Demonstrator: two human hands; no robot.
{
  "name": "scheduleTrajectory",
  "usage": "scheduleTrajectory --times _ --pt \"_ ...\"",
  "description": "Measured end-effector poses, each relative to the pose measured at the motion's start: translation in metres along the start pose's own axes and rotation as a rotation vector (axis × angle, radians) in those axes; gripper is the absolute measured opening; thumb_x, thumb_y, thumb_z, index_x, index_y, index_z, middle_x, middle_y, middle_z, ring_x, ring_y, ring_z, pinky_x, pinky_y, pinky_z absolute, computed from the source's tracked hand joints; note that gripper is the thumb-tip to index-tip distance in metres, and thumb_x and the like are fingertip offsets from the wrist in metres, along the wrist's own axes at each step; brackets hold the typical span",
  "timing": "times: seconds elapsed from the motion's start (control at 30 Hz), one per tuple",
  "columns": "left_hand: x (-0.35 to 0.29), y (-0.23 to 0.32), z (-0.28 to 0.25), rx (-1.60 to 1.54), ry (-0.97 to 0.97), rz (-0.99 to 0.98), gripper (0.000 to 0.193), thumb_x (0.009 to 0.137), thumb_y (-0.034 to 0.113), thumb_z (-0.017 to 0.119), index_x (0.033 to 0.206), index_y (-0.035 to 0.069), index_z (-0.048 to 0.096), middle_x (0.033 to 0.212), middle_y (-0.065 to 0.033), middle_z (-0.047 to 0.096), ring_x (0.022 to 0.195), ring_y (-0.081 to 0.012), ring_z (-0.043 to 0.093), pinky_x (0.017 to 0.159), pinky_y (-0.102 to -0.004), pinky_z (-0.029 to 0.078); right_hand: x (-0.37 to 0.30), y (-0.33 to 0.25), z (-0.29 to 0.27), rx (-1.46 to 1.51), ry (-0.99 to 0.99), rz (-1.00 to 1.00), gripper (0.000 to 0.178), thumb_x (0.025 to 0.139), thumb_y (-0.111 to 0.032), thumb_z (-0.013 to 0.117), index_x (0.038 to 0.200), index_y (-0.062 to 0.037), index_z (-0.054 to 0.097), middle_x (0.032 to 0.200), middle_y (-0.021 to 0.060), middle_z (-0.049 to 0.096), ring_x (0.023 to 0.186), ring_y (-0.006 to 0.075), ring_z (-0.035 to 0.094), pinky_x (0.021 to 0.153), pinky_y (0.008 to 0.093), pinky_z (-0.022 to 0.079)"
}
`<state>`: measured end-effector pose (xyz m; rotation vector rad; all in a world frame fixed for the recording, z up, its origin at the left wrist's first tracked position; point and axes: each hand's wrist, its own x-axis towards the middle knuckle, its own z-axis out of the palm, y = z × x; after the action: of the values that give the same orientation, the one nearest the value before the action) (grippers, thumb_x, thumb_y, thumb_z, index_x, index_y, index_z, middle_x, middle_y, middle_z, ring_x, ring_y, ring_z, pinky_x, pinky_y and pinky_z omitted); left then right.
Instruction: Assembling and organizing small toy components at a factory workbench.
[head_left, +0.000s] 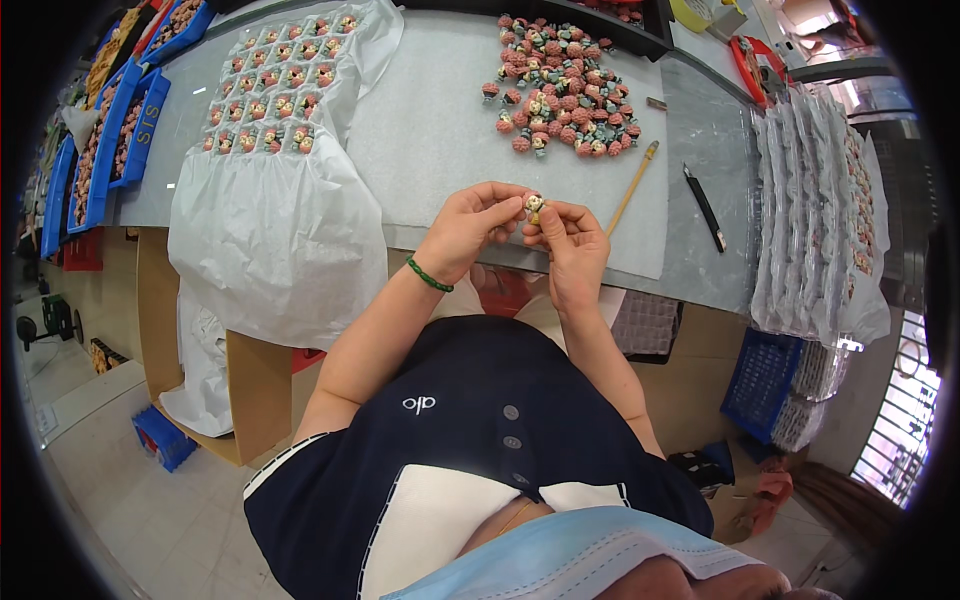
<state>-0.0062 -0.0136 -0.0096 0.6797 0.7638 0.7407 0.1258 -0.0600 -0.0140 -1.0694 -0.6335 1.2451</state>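
Note:
Between the fingertips of both my hands is a small painted figurine (pixel 535 208) with a pink top and a pale face, held upright over the table's front edge. My left hand (pixel 472 226), with a green bead bracelet at the wrist, pinches it from one side. From the other side my right hand (pixel 573 255) grips it between thumb and fingers. Beyond my hands lies a loose heap of similar pink-topped figurines (pixel 570 95) on a white foam sheet (pixel 420 130). A tray of figurines (pixel 270 80) in rows stands on white wrapping at the left.
A thin wooden-handled brush (pixel 634 187) and a black craft knife or pen (pixel 705 207) lie to the right. Stacked clear trays (pixel 815 215) stand at the right edge. Blue bins (pixel 140 125) line the far left. An open cardboard box (pixel 262 395) sits below the table.

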Motion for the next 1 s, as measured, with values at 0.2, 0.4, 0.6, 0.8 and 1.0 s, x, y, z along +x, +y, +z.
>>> scheduleTrajectory --times 0.2,0.4,0.6,0.8,1.0 --pt "-0.001 0.0 0.001 -0.012 -0.004 -0.011 0.02 0.084 0.013 0.052 0.099 0.001 0.057 0.076 0.0014 0.054 0.066 -0.0044 0.046 0.056 -0.017 0.037 -0.002 0.0 0.001 -0.098 -0.014 -0.109 0.016 0.079 -0.006 0.06 0.09 0.0042 0.054 0.078 0.0105 0.059 0.066 0.014 0.058 0.058 0.023 0.049" --pt "0.0 -0.003 0.002 -0.009 -0.01 -0.01 0.02 0.084 0.013 0.051 0.099 0.001 0.057 0.077 0.0017 0.054 0.066 -0.0042 0.046 0.056 -0.0167 0.036 -0.003 0.001 -0.002 -0.186 -0.026 -0.189 0.016 0.079 -0.005 0.059 0.093 0.0025 0.055 0.081 0.0077 0.058 0.069 0.0117 0.056 0.058 0.0222 0.049" --pt "-0.007 0.009 0.006 -0.24 -0.017 0.008 0.03 0.086 0.013 0.047 0.113 0.0 0.048 0.085 -0.0017 0.056 0.07 -0.0073 0.047 0.066 -0.0202 0.038 0.005 -0.002 -0.003 -0.311 -0.022 -0.295 0.016 0.083 -0.007 0.055 0.097 0.002 0.055 0.085 0.005 0.056 0.075 0.0092 0.053 0.062 0.0214 0.046" --pt "-0.009 0.009 0.0 0.11 0.003 0.264 0.033 0.084 0.003 0.048 0.116 -0.002 0.045 0.099 -0.0069 0.056 0.088 -0.0108 0.052 0.079 -0.0228 0.041 0.007 -0.011 0.0 -0.509 -0.224 -0.216 0.019 0.084 -0.006 0.054 0.101 0.0016 0.054 0.086 0.0049 0.057 0.076 0.0086 0.053 0.067 0.0203 0.044" --pt "-0.029 0.009 -0.008 0.225 0.135 0.411 0.028 0.081 -0.002 0.051 0.108 -0.003 0.053 0.093 -0.0073 0.06 0.084 -0.0111 0.055 0.075 -0.0229 0.045 0.0 -0.013 0.023 -0.448 -0.243 -0.179 0.017 0.08 -0.003 0.058 0.095 0.0025 0.054 0.086 0.006 0.058 0.074 0.0088 0.054 0.066 0.0197 0.044"
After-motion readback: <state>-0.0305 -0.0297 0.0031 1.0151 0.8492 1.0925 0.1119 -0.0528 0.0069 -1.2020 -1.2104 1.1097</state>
